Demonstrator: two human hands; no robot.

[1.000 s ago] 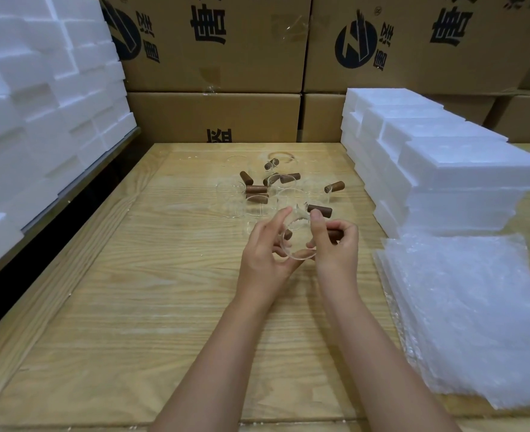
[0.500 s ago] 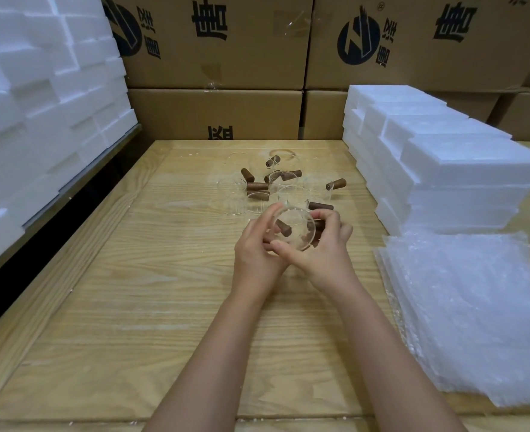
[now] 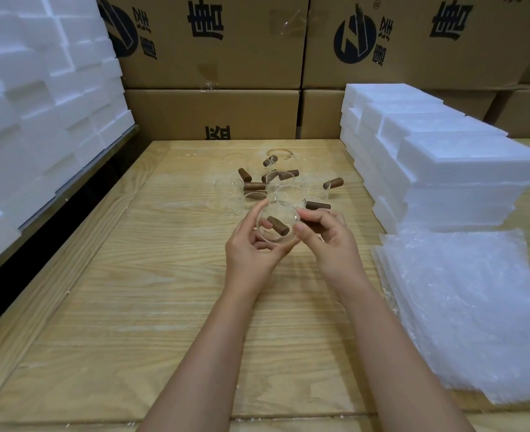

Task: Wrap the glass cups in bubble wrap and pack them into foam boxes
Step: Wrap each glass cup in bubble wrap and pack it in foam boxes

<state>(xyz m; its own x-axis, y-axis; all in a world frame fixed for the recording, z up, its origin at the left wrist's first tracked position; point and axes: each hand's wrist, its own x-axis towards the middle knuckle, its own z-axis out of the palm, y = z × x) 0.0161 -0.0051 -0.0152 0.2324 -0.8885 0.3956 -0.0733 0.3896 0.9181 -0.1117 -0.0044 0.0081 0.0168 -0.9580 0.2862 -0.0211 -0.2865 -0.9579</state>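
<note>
- Glass cup (image 3: 284,213): gripped by left hand (image 3: 252,247) and right hand (image 3: 330,241), fingers curled round it.
- Risk: slick glass slips, strikes loose cups (image 3: 230,198) at 12 o'clock.

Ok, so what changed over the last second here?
The left hand and right hand kept hold of the glass cup and turned it, so its round end now faces the camera with a brown handle showing through the glass; it also moved slightly away from the person. Nothing was let go. The other cups, foam boxes and bubble wrap stayed put.
</note>
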